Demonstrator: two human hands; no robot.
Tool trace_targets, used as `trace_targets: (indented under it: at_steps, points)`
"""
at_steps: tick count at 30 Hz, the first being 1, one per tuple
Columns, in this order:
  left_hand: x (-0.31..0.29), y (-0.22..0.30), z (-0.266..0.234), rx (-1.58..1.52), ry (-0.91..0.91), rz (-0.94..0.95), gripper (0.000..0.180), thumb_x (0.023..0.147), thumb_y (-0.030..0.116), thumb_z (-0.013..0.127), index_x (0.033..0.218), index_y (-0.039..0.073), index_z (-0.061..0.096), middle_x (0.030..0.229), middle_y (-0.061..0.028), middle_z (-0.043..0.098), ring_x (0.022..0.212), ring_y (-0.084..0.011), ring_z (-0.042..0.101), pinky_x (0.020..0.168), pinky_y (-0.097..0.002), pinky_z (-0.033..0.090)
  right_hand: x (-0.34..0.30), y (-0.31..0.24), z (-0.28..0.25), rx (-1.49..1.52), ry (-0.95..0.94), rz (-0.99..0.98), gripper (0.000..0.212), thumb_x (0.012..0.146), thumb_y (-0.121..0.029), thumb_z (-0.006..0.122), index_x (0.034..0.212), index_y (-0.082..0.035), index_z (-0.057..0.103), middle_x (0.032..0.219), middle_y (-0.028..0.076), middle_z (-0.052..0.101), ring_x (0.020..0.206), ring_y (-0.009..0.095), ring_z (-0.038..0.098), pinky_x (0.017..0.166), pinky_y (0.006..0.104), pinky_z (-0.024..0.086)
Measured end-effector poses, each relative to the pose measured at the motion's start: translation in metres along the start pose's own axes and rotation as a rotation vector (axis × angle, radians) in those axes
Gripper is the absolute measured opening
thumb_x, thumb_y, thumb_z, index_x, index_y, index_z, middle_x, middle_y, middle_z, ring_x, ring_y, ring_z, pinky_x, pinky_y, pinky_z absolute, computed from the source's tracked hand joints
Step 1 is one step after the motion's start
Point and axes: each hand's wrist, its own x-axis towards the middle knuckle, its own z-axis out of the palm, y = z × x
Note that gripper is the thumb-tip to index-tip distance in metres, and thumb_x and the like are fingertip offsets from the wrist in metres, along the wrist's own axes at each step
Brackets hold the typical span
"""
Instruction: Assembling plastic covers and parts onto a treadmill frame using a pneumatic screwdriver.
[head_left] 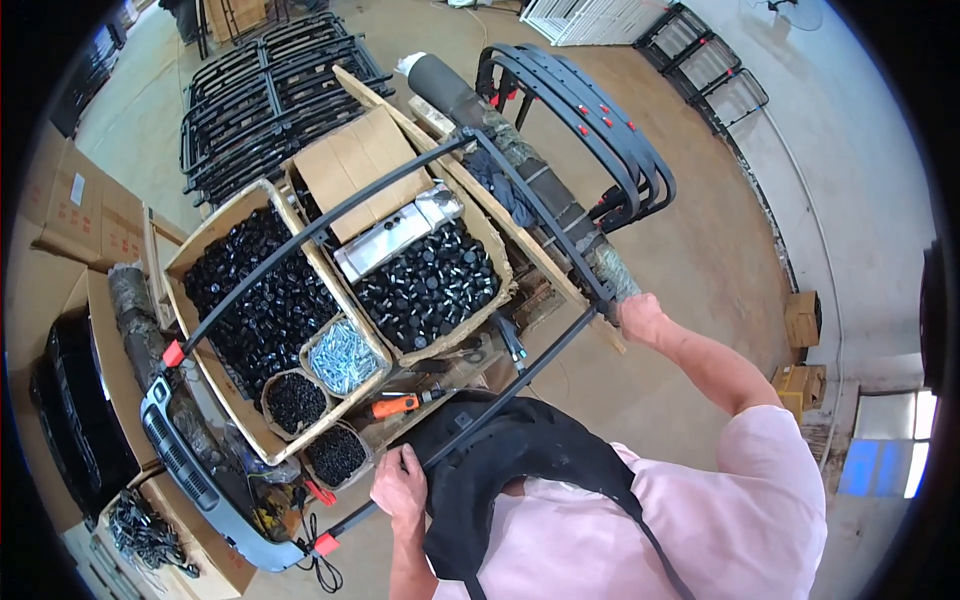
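Observation:
A black metal tube frame (535, 205) with a grey curved panel (190, 475) at its left end spans the parts boxes, tilted in front of me. Red plastic pieces (326, 543) sit where its tubes meet the panel. My right hand (640, 318) is closed round the frame's near right corner. On the near tube, left of my body, my left hand (400, 482) is closed with curled fingers. Beneath the frame are a box of black plastic caps (260, 300) and another of black knobs (430, 285). An orange-handled power tool (397, 405) lies between the boxes and me.
Small tubs hold silver screws (343, 356) and black screws (294, 400). Black frames (275, 100) are stacked at the far left; curved black frames (590, 120) stand far right. A wrapped roll (540, 170) lies along the bench. Cartons (90, 215) and bundled cables (145, 530) are at left.

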Motion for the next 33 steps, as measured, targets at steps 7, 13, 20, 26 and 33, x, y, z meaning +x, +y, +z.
trace_targets:
  at_steps: [7, 13, 20, 26, 33]
  points:
    - [0.002, 0.004, -0.005, -0.021, -0.018, -0.008, 0.028, 0.103, 0.031, 0.066, 0.096, 0.007, 0.077, 0.093, -0.0158, 0.076, 0.083, -0.0392, 0.073, 0.072, -0.0502, 0.056, 0.003, 0.005, 0.014, -0.084, -0.044, 0.011, 0.020, 0.089, -0.016, 0.062, 0.104, -0.004, 0.065, 0.088, 0.017, 0.076, 0.084, 0.038, 0.077, 0.072, 0.0516, 0.061]
    - [-0.002, 0.002, -0.005, -0.012, -0.069, -0.014, 0.028, 0.103, 0.031, 0.065, 0.094, 0.007, 0.076, 0.090, -0.0151, 0.076, 0.082, -0.0391, 0.073, 0.071, -0.0498, 0.056, 0.005, 0.003, 0.016, -0.102, -0.111, 0.026, 0.023, 0.089, -0.015, 0.062, 0.108, -0.003, 0.064, 0.093, 0.016, 0.077, 0.088, 0.039, 0.077, 0.077, 0.0532, 0.060]
    - [-0.001, -0.003, -0.004, -0.036, -0.036, 0.024, 0.026, 0.103, 0.030, 0.066, 0.097, 0.007, 0.077, 0.091, -0.0151, 0.076, 0.082, -0.0383, 0.072, 0.072, -0.0486, 0.056, 0.011, -0.001, 0.013, -0.051, -0.127, 0.036, 0.028, 0.091, -0.021, 0.065, 0.108, -0.001, 0.058, 0.092, 0.022, 0.075, 0.085, 0.044, 0.075, 0.077, 0.0566, 0.060]
    - [-0.003, 0.000, -0.004, -0.016, -0.052, 0.011, 0.026, 0.102, 0.029, 0.067, 0.096, 0.007, 0.078, 0.094, -0.0140, 0.077, 0.083, -0.0370, 0.073, 0.072, -0.0479, 0.056, 0.013, -0.005, 0.000, 0.196, 0.047, 0.027, 0.039, 0.096, -0.034, 0.066, 0.110, 0.003, 0.064, 0.091, 0.024, 0.076, 0.089, 0.046, 0.075, 0.082, 0.0574, 0.058]
    - [-0.006, -0.006, 0.001, -0.020, -0.028, 0.024, 0.026, 0.102, 0.030, 0.067, 0.096, 0.007, 0.078, 0.094, -0.0143, 0.077, 0.085, -0.0364, 0.074, 0.073, -0.0476, 0.057, 0.015, -0.021, 0.007, 0.269, -0.004, 0.256, 0.059, 0.104, -0.048, 0.049, 0.096, 0.004, 0.076, 0.100, 0.029, 0.076, 0.100, 0.045, 0.074, 0.092, 0.0549, 0.057]
